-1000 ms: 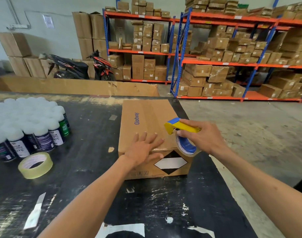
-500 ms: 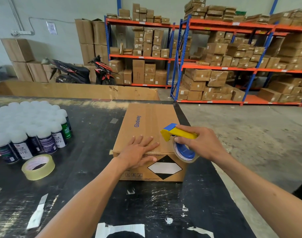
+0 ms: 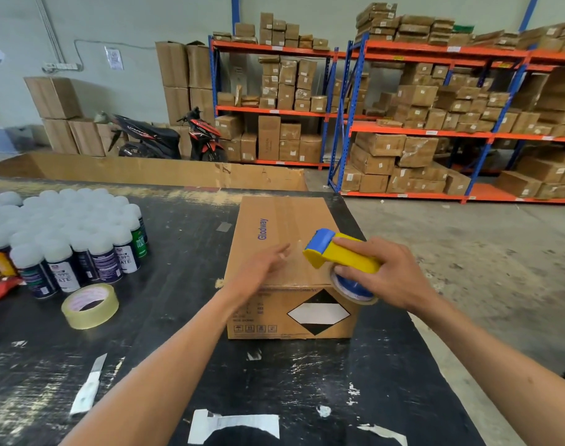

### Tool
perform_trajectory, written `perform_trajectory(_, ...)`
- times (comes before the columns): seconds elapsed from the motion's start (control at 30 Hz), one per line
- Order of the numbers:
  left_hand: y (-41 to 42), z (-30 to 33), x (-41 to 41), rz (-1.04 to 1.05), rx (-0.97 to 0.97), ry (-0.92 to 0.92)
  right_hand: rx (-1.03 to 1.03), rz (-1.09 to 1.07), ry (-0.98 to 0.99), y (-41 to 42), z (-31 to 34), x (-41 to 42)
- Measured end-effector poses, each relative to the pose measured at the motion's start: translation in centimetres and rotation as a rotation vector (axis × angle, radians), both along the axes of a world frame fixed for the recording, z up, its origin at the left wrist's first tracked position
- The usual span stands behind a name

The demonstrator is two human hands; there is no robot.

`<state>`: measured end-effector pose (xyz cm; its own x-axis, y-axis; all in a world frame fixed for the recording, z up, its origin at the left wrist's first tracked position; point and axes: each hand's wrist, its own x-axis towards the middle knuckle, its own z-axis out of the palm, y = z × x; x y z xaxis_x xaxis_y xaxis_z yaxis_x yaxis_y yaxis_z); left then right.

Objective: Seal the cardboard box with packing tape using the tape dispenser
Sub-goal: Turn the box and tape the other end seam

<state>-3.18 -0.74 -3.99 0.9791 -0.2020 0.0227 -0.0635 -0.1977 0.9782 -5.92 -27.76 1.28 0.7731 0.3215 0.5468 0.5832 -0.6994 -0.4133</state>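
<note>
A closed cardboard box printed "Glodway" stands on the black table, its flaps shut and a glossy strip of tape running along the top seam. My right hand grips the yellow and blue tape dispenser, held over the box's near right top corner, with its tape roll at the box edge. My left hand lies with fingers apart on the box top near the front edge, just left of the dispenser's blue head.
A loose tape roll lies left of the box, a cutter knife nearer me. Several white-capped spray cans crowd the table's left. The table's right edge drops to concrete floor. Shelving with cartons and a scooter stand behind.
My left hand has turned from flat, palm-down on the box top to an edge-on sweep toward the seam. The dispenser has tilted and sits slightly further right over the corner.
</note>
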Motion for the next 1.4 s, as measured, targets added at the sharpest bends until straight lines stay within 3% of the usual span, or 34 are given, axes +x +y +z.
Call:
perform_trajectory(0.07, 0.2, 1.4, -0.9, 0.026, -0.465, 0.230, 0.063, 0.079, -0.225, -0.2, 0.6, -0.8)
perform_trajectory(0.17, 0.8, 3.2, -2.3, -0.037, -0.701, 0.400, 0.079, 0.139, -0.449, 0.0, 1.2, -1.5)
perform_trajectory(0.23, 1.0, 4.2, -3.1, -0.067, -0.795, 0.398, -0.074, 0.159, -0.439, 0.4, 0.3, -1.2)
perform_trajectory(0.3, 0.5, 5.1, -4.0, -0.037, -0.727, 0.357, -0.242, 0.161, -0.340, 0.7, -1.4, -0.6)
perform_trajectory(0.4, 0.1, 5.0, -4.6, 0.049, -0.587, 0.325, -0.223, 0.167, -0.256, 1.1, -3.0, -0.3)
perform_trajectory(0.53, 1.6, 4.5, -5.0, 0.128, -0.720, 0.317, -0.230, 0.190, -0.262, 1.5, -2.4, -0.5)
perform_trajectory(0.87, 0.4, 4.8, -5.6, 0.044, -0.519, 0.339, -0.173, 0.263, -0.270, 2.5, -2.8, 0.5)
perform_trajectory(1.07, 0.3, 5.0, -4.9, 0.167, -0.529, 0.345, -0.171, 0.250, -0.278, 2.3, -2.8, 0.6)
perform_trajectory(1.4, 0.1, 5.2, -4.9, 0.116, -0.591, 0.368, -0.157, 0.240, -0.278, 1.7, -2.4, 0.3)
